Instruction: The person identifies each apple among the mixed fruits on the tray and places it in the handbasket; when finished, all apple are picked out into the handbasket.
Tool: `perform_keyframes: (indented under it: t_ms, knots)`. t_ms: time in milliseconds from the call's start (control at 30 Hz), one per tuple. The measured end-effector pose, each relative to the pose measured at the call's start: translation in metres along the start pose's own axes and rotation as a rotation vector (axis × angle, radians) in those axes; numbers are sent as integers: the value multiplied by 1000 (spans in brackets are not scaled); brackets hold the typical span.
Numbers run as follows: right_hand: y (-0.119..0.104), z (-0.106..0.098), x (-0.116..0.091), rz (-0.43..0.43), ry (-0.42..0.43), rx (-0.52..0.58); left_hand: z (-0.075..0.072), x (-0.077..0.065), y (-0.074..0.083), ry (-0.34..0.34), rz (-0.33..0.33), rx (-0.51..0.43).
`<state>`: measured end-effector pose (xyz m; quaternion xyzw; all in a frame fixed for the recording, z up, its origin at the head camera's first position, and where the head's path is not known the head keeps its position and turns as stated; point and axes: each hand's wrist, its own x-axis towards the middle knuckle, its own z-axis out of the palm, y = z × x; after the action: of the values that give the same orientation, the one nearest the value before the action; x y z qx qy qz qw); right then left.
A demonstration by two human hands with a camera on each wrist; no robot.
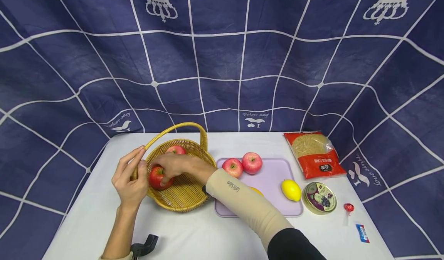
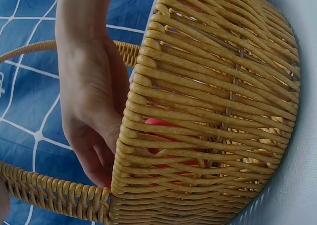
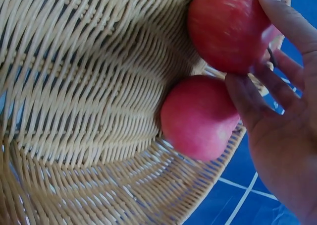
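A yellow-brown wicker basket (image 1: 184, 194) stands at the left of the table, its arched handle (image 1: 184, 125) upright. My left hand (image 1: 131, 177) grips that handle at its left side. Reaching over the rim, my right hand (image 1: 175, 163) holds a dark red apple (image 1: 157, 177) inside the basket; the right wrist view has thumb and fingers around this apple (image 3: 230, 29). Beside it in the basket sits a pinker apple (image 3: 200, 118), close to my fingertips (image 3: 237, 88). Through the weave in the left wrist view, only bits of a red apple (image 2: 158, 122) show behind the basket wall (image 2: 213, 96).
Right of the basket lies a lilac tray (image 1: 277, 167) with two apples (image 1: 252, 163), a lemon (image 1: 291, 190) and an orange-yellow fruit (image 1: 256, 191) partly hidden by my sleeve. Further right are a red noodle bag (image 1: 317, 156), a round tin (image 1: 320, 198), a lollipop (image 1: 348, 208) and a small blue packet (image 1: 362, 233).
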<state>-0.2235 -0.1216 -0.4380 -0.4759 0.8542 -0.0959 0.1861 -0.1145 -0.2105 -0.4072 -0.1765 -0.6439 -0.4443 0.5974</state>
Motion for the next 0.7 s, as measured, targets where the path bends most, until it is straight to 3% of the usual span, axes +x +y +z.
perform_keyframes:
  t_ms: [700]
  knots:
    - [6,-1,3,-41,21,-4,-1,-1,0,-10,-2,-2]
